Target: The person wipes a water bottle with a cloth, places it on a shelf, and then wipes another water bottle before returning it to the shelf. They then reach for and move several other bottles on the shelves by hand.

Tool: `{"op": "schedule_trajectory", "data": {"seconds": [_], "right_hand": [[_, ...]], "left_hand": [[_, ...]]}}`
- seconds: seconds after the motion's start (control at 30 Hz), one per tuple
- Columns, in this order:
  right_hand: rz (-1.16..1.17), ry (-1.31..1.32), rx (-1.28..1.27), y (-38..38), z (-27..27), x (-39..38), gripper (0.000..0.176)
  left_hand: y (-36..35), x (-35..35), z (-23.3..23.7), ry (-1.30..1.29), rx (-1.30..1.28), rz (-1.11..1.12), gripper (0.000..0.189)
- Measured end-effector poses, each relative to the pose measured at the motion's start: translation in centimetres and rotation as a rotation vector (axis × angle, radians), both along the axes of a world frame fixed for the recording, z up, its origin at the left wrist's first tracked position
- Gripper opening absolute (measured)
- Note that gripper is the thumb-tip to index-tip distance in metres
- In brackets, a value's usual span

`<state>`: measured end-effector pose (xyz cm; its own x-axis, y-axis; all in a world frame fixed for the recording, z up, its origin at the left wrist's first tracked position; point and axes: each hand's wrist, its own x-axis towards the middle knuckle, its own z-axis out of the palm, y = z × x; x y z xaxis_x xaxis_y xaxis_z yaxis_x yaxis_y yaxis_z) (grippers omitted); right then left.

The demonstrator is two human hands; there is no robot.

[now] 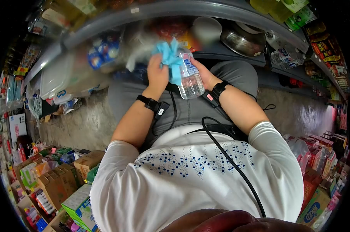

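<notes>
A clear plastic bottle (191,79) with a blue and white label is tilted over my lap, its base toward me. My right hand (204,73) grips its right side near the label. Bunched in my left hand (157,75) is a light blue cloth (170,56), which lies against the bottle's left side and hangs down along it. The bottle's cap end is hard to make out beside the cloth.
In front is a grey shelf (258,60) with a metal bowl (242,38), a white bowl (207,29) and blue packages (103,52). More bottles (287,57) lie at the right. Cardboard boxes (58,183) and goods stand on both sides behind me.
</notes>
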<state>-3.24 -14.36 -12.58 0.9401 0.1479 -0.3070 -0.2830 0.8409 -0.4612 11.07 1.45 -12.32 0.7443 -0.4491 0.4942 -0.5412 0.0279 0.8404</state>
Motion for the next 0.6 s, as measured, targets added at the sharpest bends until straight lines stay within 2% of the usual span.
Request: {"op": "schedule_trajectory", "data": {"seconds": [0.17,0.23,0.3,0.37,0.43,0.5,0.6], "right_hand": [[0.004,-0.01,-0.056,0.4,0.3,-0.4,0.052],[-0.147,0.037,-0.051,0.4,0.2,-0.3,0.053],[-0.229,0.086,-0.063,0.2,1.7,-0.3,0.055],[-0.395,0.103,-0.061,-0.1,1.6,0.2,0.058],[-0.395,0.101,-0.071,-1.2,0.2,0.1,0.058],[-0.434,0.083,-0.054,-0.7,1.4,-0.2,0.056],[-0.41,0.107,-0.042,0.0,1.6,0.1,0.055]], "left_hand": [[0.0,0.1,-0.1,0.036,-0.053,-0.075,0.023],[0.1,-0.3,-0.2,0.02,-0.051,-0.093,0.022],[0.3,-1.6,0.2,-0.153,0.105,-0.225,0.02],[0.5,-2.6,0.9,-0.108,0.135,-0.334,0.021],[0.6,-2.8,1.2,-0.1,0.139,-0.386,0.022],[0.5,-2.6,1.3,-0.067,0.167,-0.457,0.023],[0.3,-2.7,0.8,-0.095,0.137,-0.365,0.022]]}}
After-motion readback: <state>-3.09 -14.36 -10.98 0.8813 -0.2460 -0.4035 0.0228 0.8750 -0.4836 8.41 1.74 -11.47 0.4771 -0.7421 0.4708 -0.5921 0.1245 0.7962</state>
